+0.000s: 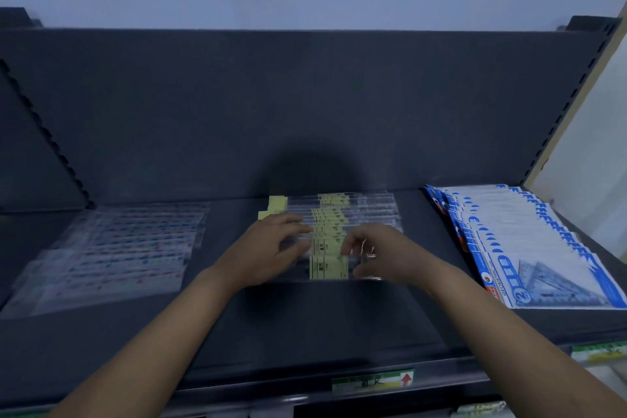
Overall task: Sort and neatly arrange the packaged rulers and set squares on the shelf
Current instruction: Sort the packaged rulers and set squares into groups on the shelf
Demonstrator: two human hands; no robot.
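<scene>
On the dark shelf (305,322), a row of clear packaged rulers with yellow labels (330,214) lies in the middle, overlapping front to back. My left hand (271,248) rests with straight fingers on the left ends of the front rulers. Just right of the yellow labels, my right hand (376,251) has curled fingers and seems to pinch a front ruler packet (327,268). To the left lies a stack of clear ruler packets with red and blue print (112,248), blurred. At the right, blue-and-white set square packs (529,248) overlap in a tidy row.
The shelf's dark back panel (305,105) rises behind the goods. Slotted uprights stand at the far left (44,132) and far right (576,102). Price tags (373,380) sit on the shelf's front edge. Bare shelf surface lies in front of the rulers.
</scene>
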